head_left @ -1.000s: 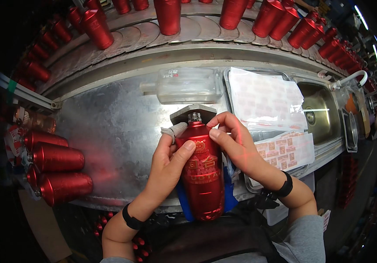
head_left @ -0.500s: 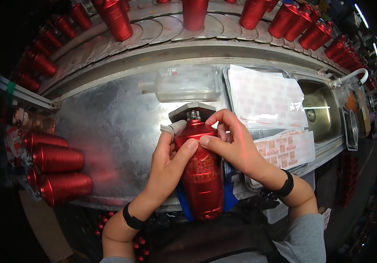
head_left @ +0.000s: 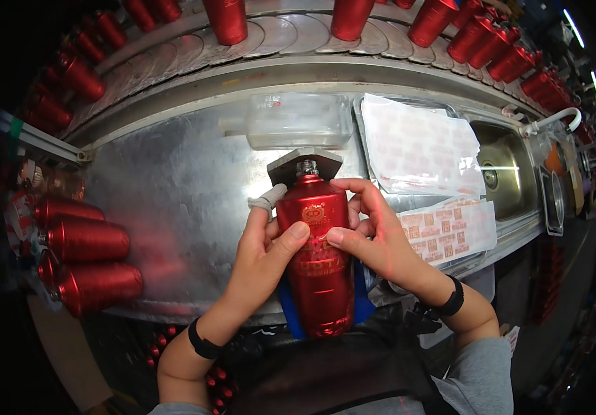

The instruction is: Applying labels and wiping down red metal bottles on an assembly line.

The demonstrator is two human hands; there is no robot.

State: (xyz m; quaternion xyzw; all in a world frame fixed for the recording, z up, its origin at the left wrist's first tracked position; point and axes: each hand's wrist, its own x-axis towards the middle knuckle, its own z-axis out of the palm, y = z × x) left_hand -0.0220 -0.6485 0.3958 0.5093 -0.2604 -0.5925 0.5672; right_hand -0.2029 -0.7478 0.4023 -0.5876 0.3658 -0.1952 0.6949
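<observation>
A glossy red glass bottle [head_left: 320, 280] with gold markings lies in front of me, its uncapped clear neck pointing away against a grey angular metal block [head_left: 284, 168]. Blue cloth [head_left: 362, 304] shows beneath its base. My left hand [head_left: 267, 250] wraps the bottle's left side, thumb on its face; a whitish covering sits on one fingertip. On the other side, my right hand [head_left: 374, 238] has its thumb pressed on the front and its fingers curled at the shoulder. Both thumbs rest just below a gold emblem.
A clear rectangular container [head_left: 299, 122] stands beyond the bottle. Printed label sheets [head_left: 443, 232] lie on trays at right, beside a sink [head_left: 506, 166]. Several red bottles [head_left: 97, 287] lie at left. Along the back, a conveyor [head_left: 270, 31] carries more bottles.
My thumbs have slid a little down the bottle, uncovering the gold emblem. My right fingers have lowered and spread against its side. Bottles on the conveyor have shifted right.
</observation>
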